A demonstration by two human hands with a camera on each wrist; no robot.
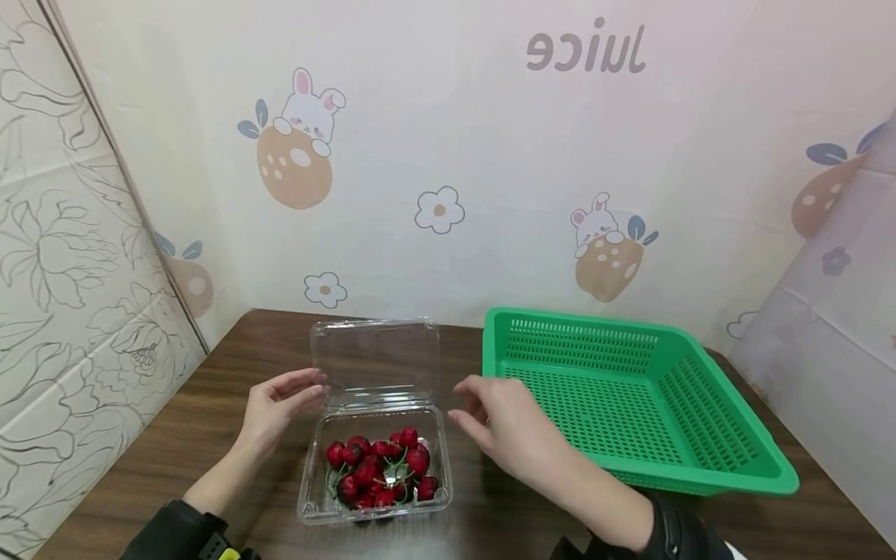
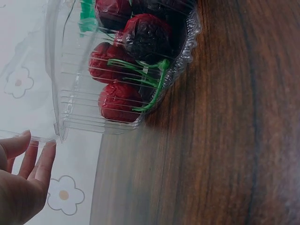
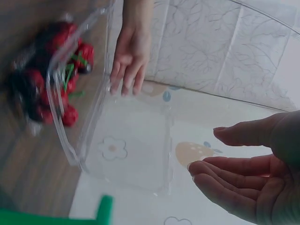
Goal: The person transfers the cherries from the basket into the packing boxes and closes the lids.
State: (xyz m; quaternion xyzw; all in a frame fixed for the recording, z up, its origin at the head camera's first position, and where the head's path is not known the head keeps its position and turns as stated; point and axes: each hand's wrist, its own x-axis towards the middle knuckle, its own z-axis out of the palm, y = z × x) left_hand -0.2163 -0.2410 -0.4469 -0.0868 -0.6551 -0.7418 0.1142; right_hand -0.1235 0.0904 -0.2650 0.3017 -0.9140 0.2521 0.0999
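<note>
A clear plastic clamshell box (image 1: 305,486) stands on the table with its lid (image 1: 378,354) raised at the back. Dark red cherries (image 1: 371,470) with green stems lie inside; the left wrist view shows them through the ribbed wall. My left hand (image 1: 276,408) is at the lid's left edge, fingertips against or very near it, fingers mostly straight. Whether they touch is hard to tell. To the right of the lid, my right hand (image 1: 514,424) hovers apart from it. In the right wrist view its thumb and gently bent fingers (image 3: 229,185) hold nothing.
A green slotted plastic basket (image 1: 742,474) sits on the right of the dark wood table (image 1: 231,397), close behind my right forearm. A pale printed cloth (image 1: 448,117) hangs behind the table, and a floral panel (image 1: 77,272) stands at the left.
</note>
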